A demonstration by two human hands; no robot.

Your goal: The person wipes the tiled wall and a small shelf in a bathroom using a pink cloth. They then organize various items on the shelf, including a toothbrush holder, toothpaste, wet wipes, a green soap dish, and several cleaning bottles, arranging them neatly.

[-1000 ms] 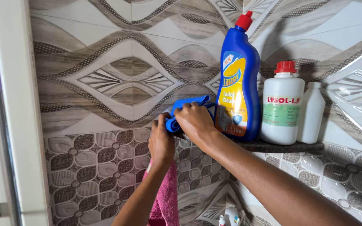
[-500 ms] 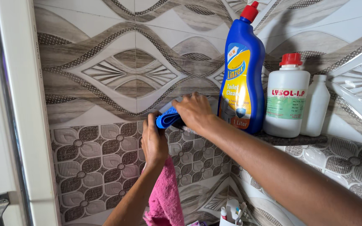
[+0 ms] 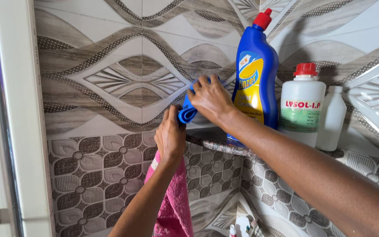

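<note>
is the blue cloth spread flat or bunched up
Bunched up: the blue cloth shows as a rolled wad under the right hand, with the left hand touching its lower end.

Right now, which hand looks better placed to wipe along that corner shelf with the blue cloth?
Probably the right hand: it presses the blue cloth just above the shelf. The left hand only pinches the cloth's lower end.

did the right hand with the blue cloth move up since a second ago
Yes. The right hand and blue cloth were at the shelf edge; now they are above it, against the wall tiles, beside the blue bottle.
</note>
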